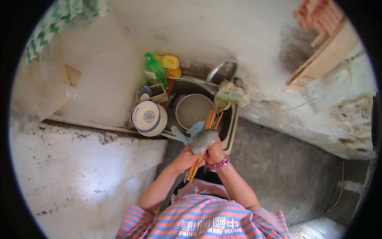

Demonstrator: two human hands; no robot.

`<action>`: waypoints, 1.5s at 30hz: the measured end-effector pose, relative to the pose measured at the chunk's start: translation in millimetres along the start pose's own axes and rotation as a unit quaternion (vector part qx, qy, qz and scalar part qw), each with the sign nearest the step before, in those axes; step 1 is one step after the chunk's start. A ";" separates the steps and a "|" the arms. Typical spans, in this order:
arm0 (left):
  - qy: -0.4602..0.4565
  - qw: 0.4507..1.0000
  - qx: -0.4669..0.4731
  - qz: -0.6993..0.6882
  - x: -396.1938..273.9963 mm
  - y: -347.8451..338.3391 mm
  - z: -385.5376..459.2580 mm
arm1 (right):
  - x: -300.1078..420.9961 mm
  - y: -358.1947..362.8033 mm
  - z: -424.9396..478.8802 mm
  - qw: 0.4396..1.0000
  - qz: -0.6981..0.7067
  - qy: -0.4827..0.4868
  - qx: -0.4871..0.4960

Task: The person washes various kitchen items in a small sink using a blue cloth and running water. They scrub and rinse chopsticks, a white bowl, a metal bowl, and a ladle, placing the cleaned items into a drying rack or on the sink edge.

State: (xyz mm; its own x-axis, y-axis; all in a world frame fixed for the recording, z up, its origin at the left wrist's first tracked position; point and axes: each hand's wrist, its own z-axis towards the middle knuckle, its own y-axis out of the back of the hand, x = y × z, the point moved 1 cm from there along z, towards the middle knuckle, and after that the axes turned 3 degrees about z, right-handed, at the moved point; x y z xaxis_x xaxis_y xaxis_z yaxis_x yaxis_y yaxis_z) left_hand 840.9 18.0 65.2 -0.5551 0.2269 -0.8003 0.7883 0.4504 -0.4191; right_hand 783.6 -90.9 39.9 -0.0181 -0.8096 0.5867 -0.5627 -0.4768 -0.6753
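Observation:
Close in front of my body, my left hand (188, 159) and my right hand (216, 151) are together around a bundle of wooden chopsticks (194, 171). A metal ladle (206, 140) is held with the bundle, its round bowl covering part of the chopsticks and fingers. The chopsticks slant up and right, their far ends over the sink. A blue cloth (195, 130) lies just beyond the ladle, partly hidden by it. Past the cloth, a round metal pan (194, 109) filled with greyish liquid sits in the stainless-steel sink (233, 125).
Left of the sink stand stacked white bowls (149, 116) with blue rims. Behind them are a small basket (158, 92), a green pump bottle (154, 71) and a yellow jug (170, 65). A faucet (222, 70) arches over the sink's back, with plastic bags (229, 94) hanging nearby.

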 end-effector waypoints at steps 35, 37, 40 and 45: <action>-0.062 0.919 -0.180 -0.344 109.5 37.2 -122.7 | -30.9 -26.6 -50.8 0.926 -0.250 -0.041 0.280; -0.030 0.934 -0.280 -0.221 117.8 59.5 -148.6 | -58.4 -22.5 8.4 0.971 -0.210 -0.019 0.113; 0.036 0.921 -0.346 -0.177 131.3 84.5 -178.9 | -117.7 -20.0 116.4 0.929 -0.363 -0.024 -0.069; -0.026 0.903 -0.416 -0.103 138.2 109.6 -209.2 | -183.2 3.9 252.7 0.855 -0.500 -0.121 -0.059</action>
State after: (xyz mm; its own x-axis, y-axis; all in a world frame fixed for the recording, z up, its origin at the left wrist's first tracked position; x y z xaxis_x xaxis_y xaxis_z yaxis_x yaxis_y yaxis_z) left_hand 795.1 279.3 -1.6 -0.6366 0.0337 -0.7704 0.1852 0.9765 -0.1103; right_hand 993.6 -30.9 -183.2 0.6855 -0.0704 0.7246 -0.2757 -0.9463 0.1689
